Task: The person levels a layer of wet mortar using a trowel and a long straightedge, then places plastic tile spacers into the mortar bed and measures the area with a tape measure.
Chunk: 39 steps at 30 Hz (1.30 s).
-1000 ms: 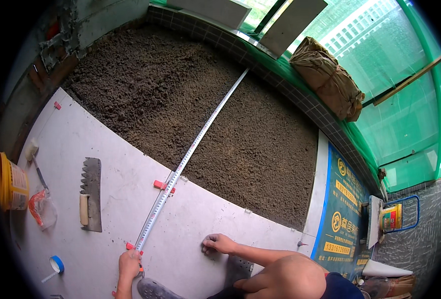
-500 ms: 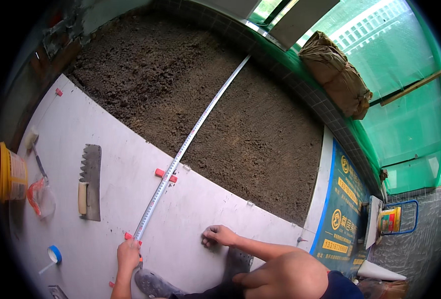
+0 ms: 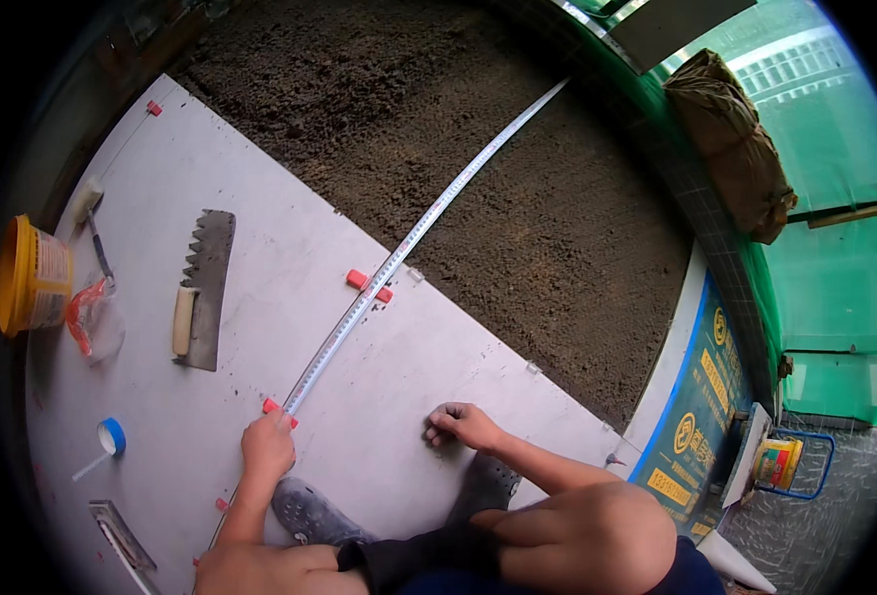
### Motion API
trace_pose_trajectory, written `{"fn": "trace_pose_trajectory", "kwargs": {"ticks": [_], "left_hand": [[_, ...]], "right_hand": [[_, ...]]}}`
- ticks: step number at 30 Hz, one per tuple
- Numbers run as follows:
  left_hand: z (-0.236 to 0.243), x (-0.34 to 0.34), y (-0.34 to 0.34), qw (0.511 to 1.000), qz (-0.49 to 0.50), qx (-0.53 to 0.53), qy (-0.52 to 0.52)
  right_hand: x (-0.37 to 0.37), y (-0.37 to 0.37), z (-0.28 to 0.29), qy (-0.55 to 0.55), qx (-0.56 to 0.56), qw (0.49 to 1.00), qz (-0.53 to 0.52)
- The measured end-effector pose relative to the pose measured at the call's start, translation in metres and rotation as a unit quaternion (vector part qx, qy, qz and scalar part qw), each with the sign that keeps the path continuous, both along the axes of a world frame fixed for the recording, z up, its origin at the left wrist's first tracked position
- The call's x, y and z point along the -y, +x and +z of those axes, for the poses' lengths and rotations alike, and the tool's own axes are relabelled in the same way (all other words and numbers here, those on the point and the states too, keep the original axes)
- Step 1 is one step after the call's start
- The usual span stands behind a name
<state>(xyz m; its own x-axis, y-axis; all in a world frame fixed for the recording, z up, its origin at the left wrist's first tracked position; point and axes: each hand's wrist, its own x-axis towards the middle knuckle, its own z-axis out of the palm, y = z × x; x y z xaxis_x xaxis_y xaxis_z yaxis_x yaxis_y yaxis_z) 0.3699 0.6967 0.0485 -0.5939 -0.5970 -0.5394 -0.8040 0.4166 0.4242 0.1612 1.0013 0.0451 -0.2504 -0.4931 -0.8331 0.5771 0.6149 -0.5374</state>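
Note:
My left hand (image 3: 268,443) is closed around the near end of a tape measure (image 3: 438,206); the fingers hide its case. The white blade runs away from me, over the pale floor tiles (image 3: 290,268) and across a bed of dark, sandy mortar (image 3: 558,278), to its far edge. One red tile leveling wedge (image 3: 273,407) sits beside the left hand. Another red wedge (image 3: 359,279) lies under the blade by the tile edge. My right hand (image 3: 463,426) hangs low above the tiles with its fingers curled in, and nothing shows in them.
At the left are a notched trowel (image 3: 210,297), a mallet (image 3: 86,198), a yellow bucket (image 3: 47,278), a plastic bag (image 3: 101,322), a blue tape roll (image 3: 112,436) and a flat trowel (image 3: 121,535). A brown paper sack (image 3: 731,149) and another bucket (image 3: 779,462) stand right.
The whole view has shifted, so the floor things sit higher and farther right. My left hand still grips the tape measure, and the right hand stays curled.

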Motion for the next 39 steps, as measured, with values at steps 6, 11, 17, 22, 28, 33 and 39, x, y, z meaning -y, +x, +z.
{"fn": "trace_pose_trajectory", "kwargs": {"ticks": [6, 11, 17, 22, 28, 33, 39], "left_hand": [[-0.004, -0.011, -0.035, 0.993, -0.083, 0.024, -0.074], [-0.002, -0.019, -0.061, 0.993, -0.092, 0.018, -0.069], [0.009, -0.024, -0.076, 0.991, -0.102, 0.041, -0.07], [0.001, -0.025, -0.075, 0.988, -0.115, 0.043, -0.097], [-0.002, -0.041, -0.073, 0.987, -0.105, 0.019, -0.123], [-0.006, -0.053, -0.067, 0.981, -0.081, 0.039, -0.171], [-0.014, -0.062, -0.071, 0.971, -0.077, 0.064, -0.217]], "right_hand": [[-0.003, 0.0, -0.011, -0.007, 0.02, 1.0, -0.018], [-0.002, -0.005, -0.005, -0.006, 0.029, 1.0, -0.011], [-0.008, -0.013, -0.003, 0.001, 0.025, 1.0, 0.017], [-0.02, -0.017, -0.015, -0.035, 0.024, 0.999, 0.015], [-0.03, -0.023, -0.042, -0.087, 0.104, 0.991, 0.002], [-0.028, -0.02, -0.059, -0.127, 0.147, 0.981, 0.01], [-0.032, -0.019, -0.067, -0.151, 0.15, 0.977, 0.019]]}}
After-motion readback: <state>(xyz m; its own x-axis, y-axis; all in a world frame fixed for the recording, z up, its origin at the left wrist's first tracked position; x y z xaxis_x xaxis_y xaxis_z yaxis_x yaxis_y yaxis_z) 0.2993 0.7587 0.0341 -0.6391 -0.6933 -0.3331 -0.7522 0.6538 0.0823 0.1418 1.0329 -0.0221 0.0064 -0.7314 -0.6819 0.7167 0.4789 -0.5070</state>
